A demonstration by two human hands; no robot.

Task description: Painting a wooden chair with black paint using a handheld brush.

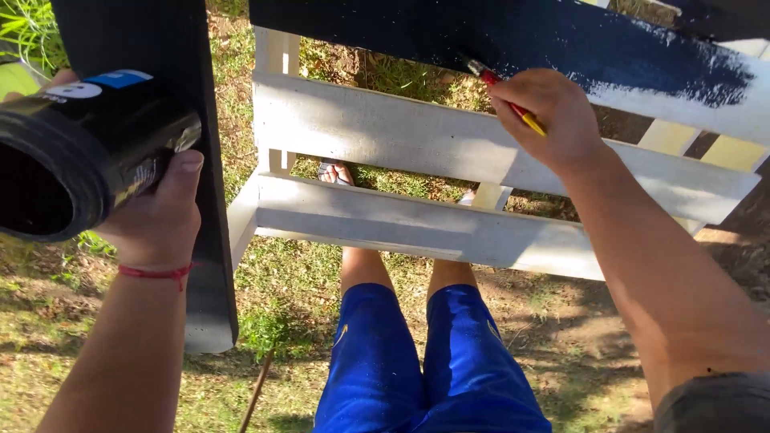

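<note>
Nearest the camera: blue shorts, legs standing on patchy grass, a thin stick lying by the feet.

Left hand, red string bracelet at the wrist, is wrapped around a black paint can. The can is tipped on its side with its open mouth toward the camera, likely so the brush can reach in.

Right hand is closed in a pinch on a paintbrush with a red and yellow handle, bristles touching the top slat.

That slat is dark blue-black across most of its length; its right end is bare white. The white slatted wooden frame stands upright, so the lower slats remain unpainted. A painted black board stands at left, just behind the can.
</note>
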